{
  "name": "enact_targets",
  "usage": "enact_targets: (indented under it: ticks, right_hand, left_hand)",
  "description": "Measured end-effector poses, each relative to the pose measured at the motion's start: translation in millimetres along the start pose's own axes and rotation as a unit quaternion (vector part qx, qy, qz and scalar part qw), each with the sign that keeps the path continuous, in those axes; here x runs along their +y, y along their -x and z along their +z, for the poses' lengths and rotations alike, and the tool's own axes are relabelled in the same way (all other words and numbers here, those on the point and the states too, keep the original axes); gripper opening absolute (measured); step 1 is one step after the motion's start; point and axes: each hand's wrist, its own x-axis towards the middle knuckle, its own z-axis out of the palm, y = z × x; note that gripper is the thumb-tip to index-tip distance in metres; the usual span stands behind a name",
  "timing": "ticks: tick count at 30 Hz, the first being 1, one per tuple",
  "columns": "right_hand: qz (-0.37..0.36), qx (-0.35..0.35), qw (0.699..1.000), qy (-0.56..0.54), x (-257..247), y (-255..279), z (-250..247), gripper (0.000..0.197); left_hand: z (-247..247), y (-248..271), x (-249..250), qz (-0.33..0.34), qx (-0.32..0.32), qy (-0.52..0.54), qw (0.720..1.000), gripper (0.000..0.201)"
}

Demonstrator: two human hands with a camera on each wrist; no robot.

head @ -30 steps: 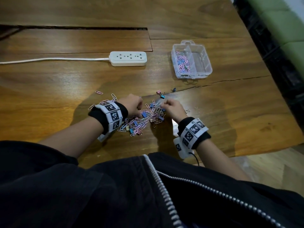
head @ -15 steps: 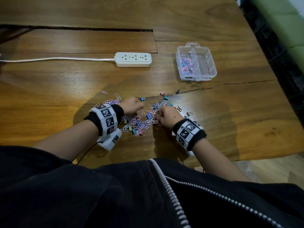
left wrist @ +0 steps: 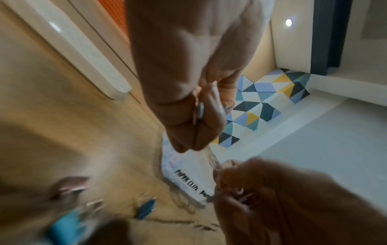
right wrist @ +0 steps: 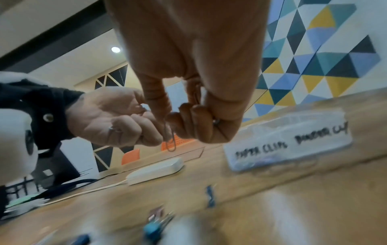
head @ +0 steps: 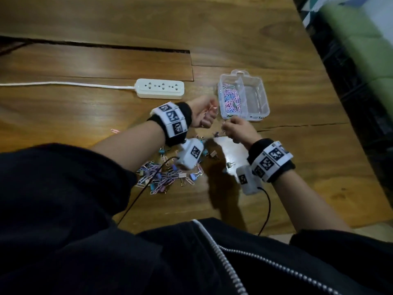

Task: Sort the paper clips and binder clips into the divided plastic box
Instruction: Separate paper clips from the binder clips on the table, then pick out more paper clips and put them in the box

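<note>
**A:** Head view first; both my hands have come up off the pile since half a second ago, when they were down among the clips; now my left hand (head: 203,112) sits raised just left of the divided plastic box (head: 263,96), and my right hand (head: 239,129) is just in front of its near wall.

**B:** Are they carrying anything?

**A:** Yes; the left hand is curled into a fist round a few paper clips (head: 209,110), with wire ends sticking out between the fingers; the right wrist view shows my right hand pinching one thin paper clip (right wrist: 170,140) that dangles below the fingertips, with more metal tucked in the curled fingers, though I cannot tell how many pieces.

**B:** And the box?

**A:** It has not shifted on the wooden table (head: 85,116); it lies to the right of the white power strip (head: 160,88); its left compartment holds a heap of pink, blue and purple clips (head: 230,99); its right compartment looks bare; the label on its near wall (right wrist: 291,142) reads PAPER CLIPS on the left, and the right word is blurred.

**B:** What remains on the table?

**A:** The mixed pile (head: 163,177) of paper clips and binder clips lies near my body, under my left forearm, well short of the box; a few binder clips (head: 230,165) lie scattered apart to its right.
</note>
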Motion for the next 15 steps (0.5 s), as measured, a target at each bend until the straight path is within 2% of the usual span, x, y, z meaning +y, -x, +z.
enact_targets:
  ticks: [4, 7, 10, 12, 15]
  right_hand:
    - [0.015, 0.101, 0.993, -0.051, -5.5, -30.7, -44.5, 0.03]
    - [0.022, 0.141, 0.986, -0.086, -7.4, -48.7, -64.1, 0.027]
    - [0.026, 0.138, 0.985, -0.103, -8.8, -65.1, -67.9, 0.027]
    - [0.03, 0.121, 0.982, -0.14, -12.0, -74.7, -63.6, 0.027]
    - [0.023, 0.104, 0.982, -0.157, -17.3, -85.2, -48.2, 0.028]
  left_hand:
    - [36.2, -24.9, 35.3, 0.027, 0.075, 0.056, 0.995, 0.027]
    - [52.8, -47.1, 50.5, 0.035, 0.116, 0.054, 0.991, 0.023]
    - [63.3, -55.7, 55.2, 0.019, 0.128, 0.079, 0.989, 0.025]
    - [64.6, -60.6, 53.5, 0.029, 0.104, 0.047, 0.993, 0.02]
    - [60.5, -64.4, 43.6, 0.048, 0.096, -0.007, 0.994, 0.026]
